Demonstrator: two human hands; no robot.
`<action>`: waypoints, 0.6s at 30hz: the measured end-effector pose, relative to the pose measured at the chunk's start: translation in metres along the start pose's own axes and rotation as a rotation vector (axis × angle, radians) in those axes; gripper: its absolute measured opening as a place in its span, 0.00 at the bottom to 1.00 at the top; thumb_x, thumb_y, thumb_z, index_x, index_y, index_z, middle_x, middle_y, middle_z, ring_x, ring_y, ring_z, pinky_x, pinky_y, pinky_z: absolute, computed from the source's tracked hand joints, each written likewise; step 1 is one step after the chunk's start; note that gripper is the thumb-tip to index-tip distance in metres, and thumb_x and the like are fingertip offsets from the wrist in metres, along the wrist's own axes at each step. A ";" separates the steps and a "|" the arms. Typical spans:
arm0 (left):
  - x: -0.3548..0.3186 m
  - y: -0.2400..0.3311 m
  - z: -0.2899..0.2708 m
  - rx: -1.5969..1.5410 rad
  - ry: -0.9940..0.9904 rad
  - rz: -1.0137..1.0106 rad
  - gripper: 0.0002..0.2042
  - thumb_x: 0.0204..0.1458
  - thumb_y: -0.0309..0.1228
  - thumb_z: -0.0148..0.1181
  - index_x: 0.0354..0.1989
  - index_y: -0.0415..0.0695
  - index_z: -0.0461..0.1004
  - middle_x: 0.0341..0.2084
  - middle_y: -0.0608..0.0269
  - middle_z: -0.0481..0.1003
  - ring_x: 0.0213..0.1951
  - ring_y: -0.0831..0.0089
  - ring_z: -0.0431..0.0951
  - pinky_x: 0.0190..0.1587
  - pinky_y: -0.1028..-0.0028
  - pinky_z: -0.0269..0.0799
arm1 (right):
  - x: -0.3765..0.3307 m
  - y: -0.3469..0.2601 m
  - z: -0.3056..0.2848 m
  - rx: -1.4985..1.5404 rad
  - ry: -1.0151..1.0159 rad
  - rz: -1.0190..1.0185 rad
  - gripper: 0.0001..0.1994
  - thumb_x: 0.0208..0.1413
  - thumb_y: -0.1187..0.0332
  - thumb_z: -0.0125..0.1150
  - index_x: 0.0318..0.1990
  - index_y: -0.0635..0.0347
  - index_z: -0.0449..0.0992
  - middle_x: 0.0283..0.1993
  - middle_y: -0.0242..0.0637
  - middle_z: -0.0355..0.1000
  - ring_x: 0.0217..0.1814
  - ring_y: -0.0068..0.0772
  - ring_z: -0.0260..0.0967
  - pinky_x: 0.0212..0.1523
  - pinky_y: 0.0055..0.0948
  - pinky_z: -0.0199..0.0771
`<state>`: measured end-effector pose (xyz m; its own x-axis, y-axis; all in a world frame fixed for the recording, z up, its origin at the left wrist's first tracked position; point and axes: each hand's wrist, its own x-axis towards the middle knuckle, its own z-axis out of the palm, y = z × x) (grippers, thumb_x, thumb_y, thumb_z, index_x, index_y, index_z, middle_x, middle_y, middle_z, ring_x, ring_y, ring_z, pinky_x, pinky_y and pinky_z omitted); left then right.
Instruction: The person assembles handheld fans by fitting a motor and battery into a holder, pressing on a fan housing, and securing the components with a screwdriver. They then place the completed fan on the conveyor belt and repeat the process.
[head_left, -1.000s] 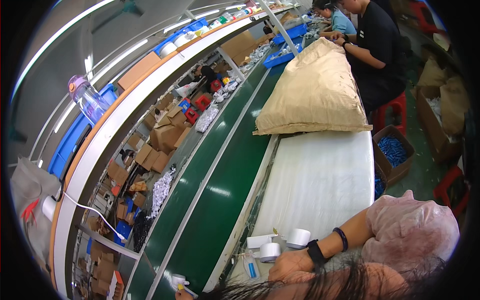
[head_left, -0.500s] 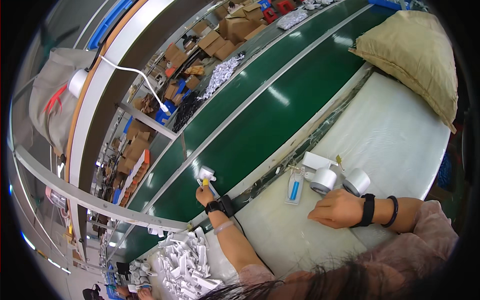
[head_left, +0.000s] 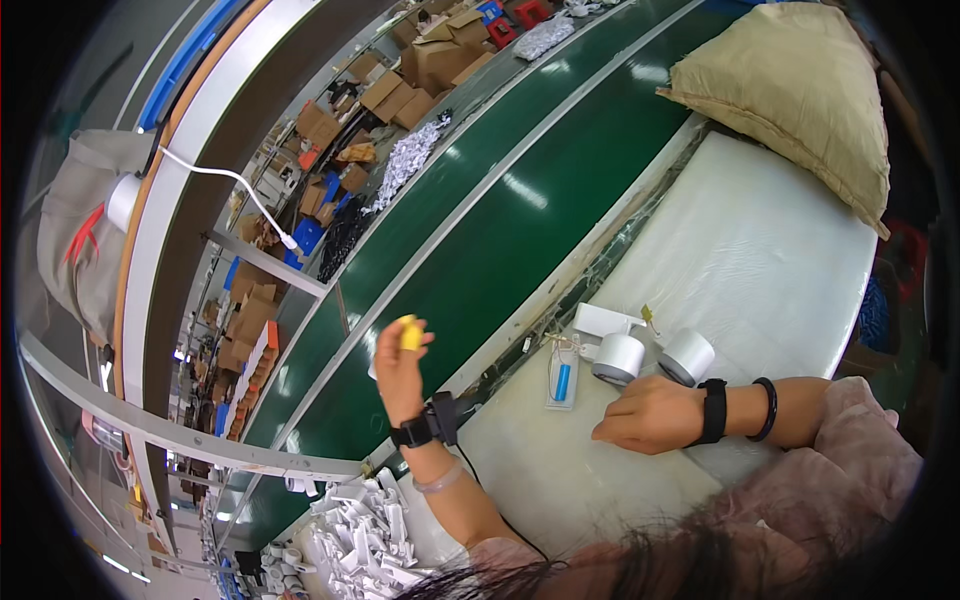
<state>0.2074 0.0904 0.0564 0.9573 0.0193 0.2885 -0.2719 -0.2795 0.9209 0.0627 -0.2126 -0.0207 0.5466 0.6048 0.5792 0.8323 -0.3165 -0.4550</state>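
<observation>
My left hand (head_left: pixel 400 375) is raised over the green conveyor belt (head_left: pixel 480 250), with its fingers apart. A small yellow piece (head_left: pixel 410 333) covers or sits at a fingertip; I cannot tell which. Behind this hand a bit of a white part (head_left: pixel 372 370) shows on the belt, mostly hidden. My right hand (head_left: pixel 655 415) rests on the worktable with its fingers curled together, and what lies beneath them is hidden. Just beyond it stand two white cylindrical lamp heads (head_left: pixel 618 357) (head_left: pixel 687 356), beside a white rectangular box (head_left: pixel 605 319) and a clear-and-blue small piece (head_left: pixel 563 384) with thin wires.
A heap of white plastic parts (head_left: pixel 365 535) lies at the lower left. A beige woven sack (head_left: pixel 790 105) sits at the far right of the plastic-covered table (head_left: pixel 740 230). A white metal frame (head_left: pixel 190 435) curves across the left, and a white cable (head_left: pixel 235 180) hangs there.
My left hand has come away from the white fitting on the belt and risen, its fingers now pointing up. My right hand stays by the lamp heads. The whole view has shifted slightly.
</observation>
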 end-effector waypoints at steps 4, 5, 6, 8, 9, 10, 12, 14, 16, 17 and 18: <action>-0.040 0.014 0.060 0.536 -0.512 0.073 0.20 0.50 0.36 0.61 0.48 0.39 0.69 0.37 0.58 0.77 0.34 0.73 0.77 0.36 0.76 0.71 | 0.007 0.001 0.006 -0.003 0.037 -0.066 0.06 0.48 0.70 0.58 0.35 0.55 0.72 0.26 0.33 0.67 0.25 0.38 0.67 0.26 0.35 0.68; -0.047 0.012 0.074 0.680 -0.539 0.074 0.21 0.46 0.38 0.63 0.46 0.39 0.68 0.35 0.55 0.76 0.35 0.66 0.77 0.35 0.71 0.71 | 0.008 0.001 0.002 -0.026 0.071 -0.064 0.06 0.48 0.70 0.58 0.35 0.55 0.72 0.27 0.33 0.67 0.25 0.38 0.67 0.26 0.35 0.68; -0.051 0.009 0.096 0.817 -0.592 0.107 0.23 0.42 0.40 0.66 0.43 0.39 0.68 0.34 0.52 0.75 0.35 0.60 0.77 0.34 0.66 0.72 | 0.003 -0.001 -0.001 -0.050 0.113 -0.028 0.07 0.48 0.71 0.58 0.35 0.55 0.72 0.29 0.33 0.67 0.27 0.38 0.68 0.28 0.35 0.68; -0.061 0.008 0.122 1.034 -0.548 0.163 0.25 0.39 0.45 0.68 0.40 0.41 0.68 0.34 0.51 0.74 0.36 0.53 0.75 0.35 0.58 0.70 | 0.005 0.000 -0.004 -0.046 0.201 -0.029 0.08 0.47 0.71 0.58 0.37 0.55 0.72 0.32 0.34 0.68 0.31 0.38 0.69 0.31 0.34 0.70; -0.067 0.002 0.126 1.032 -0.473 0.163 0.24 0.38 0.44 0.68 0.39 0.41 0.67 0.35 0.50 0.74 0.37 0.51 0.75 0.35 0.58 0.70 | 0.009 0.002 -0.003 -0.063 0.264 -0.060 0.09 0.47 0.71 0.59 0.38 0.55 0.73 0.34 0.34 0.69 0.34 0.37 0.69 0.34 0.33 0.70; -0.071 -0.006 0.128 1.021 -0.412 0.167 0.24 0.38 0.43 0.68 0.38 0.42 0.67 0.35 0.50 0.74 0.38 0.50 0.75 0.35 0.57 0.70 | 0.011 0.001 -0.002 -0.086 0.328 -0.080 0.09 0.48 0.72 0.59 0.39 0.55 0.74 0.37 0.33 0.69 0.37 0.36 0.70 0.36 0.32 0.70; -0.079 -0.007 0.126 0.877 -0.428 0.161 0.23 0.37 0.40 0.68 0.38 0.42 0.67 0.36 0.47 0.73 0.38 0.50 0.75 0.35 0.56 0.70 | 0.010 0.000 -0.012 -0.122 0.300 -0.031 0.13 0.48 0.71 0.59 0.44 0.54 0.73 0.41 0.34 0.69 0.44 0.36 0.68 0.43 0.33 0.68; -0.089 -0.026 0.120 0.925 -0.409 0.249 0.23 0.36 0.39 0.68 0.39 0.41 0.67 0.35 0.47 0.73 0.36 0.50 0.75 0.35 0.58 0.70 | 0.009 -0.005 -0.015 -0.131 0.348 0.074 0.18 0.46 0.72 0.59 0.47 0.56 0.68 0.46 0.37 0.66 0.50 0.38 0.65 0.48 0.35 0.63; -0.092 -0.020 0.119 0.981 -0.400 0.326 0.23 0.35 0.37 0.68 0.39 0.41 0.68 0.34 0.48 0.74 0.35 0.50 0.75 0.34 0.59 0.70 | 0.007 -0.006 -0.016 -0.131 0.304 0.117 0.21 0.45 0.73 0.59 0.50 0.57 0.66 0.47 0.39 0.66 0.52 0.39 0.63 0.50 0.36 0.61; -0.094 0.003 0.118 0.888 -0.517 0.133 0.23 0.35 0.35 0.68 0.40 0.41 0.68 0.33 0.49 0.74 0.34 0.53 0.75 0.34 0.62 0.70 | 0.009 -0.004 -0.017 -0.131 0.311 0.141 0.22 0.46 0.73 0.58 0.51 0.58 0.66 0.48 0.39 0.65 0.52 0.40 0.63 0.50 0.36 0.60; -0.095 0.016 0.118 0.787 -0.630 -0.061 0.23 0.34 0.32 0.68 0.41 0.40 0.68 0.33 0.50 0.74 0.33 0.56 0.76 0.35 0.65 0.71 | 0.010 -0.003 -0.017 -0.130 0.316 0.165 0.22 0.46 0.73 0.57 0.52 0.58 0.65 0.48 0.39 0.65 0.52 0.41 0.63 0.51 0.37 0.60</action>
<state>0.1238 -0.0296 0.0129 0.9069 -0.3922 -0.1538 -0.2963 -0.8534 0.4288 0.0674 -0.2180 -0.0023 0.6584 0.2890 0.6949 0.7245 -0.4933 -0.4813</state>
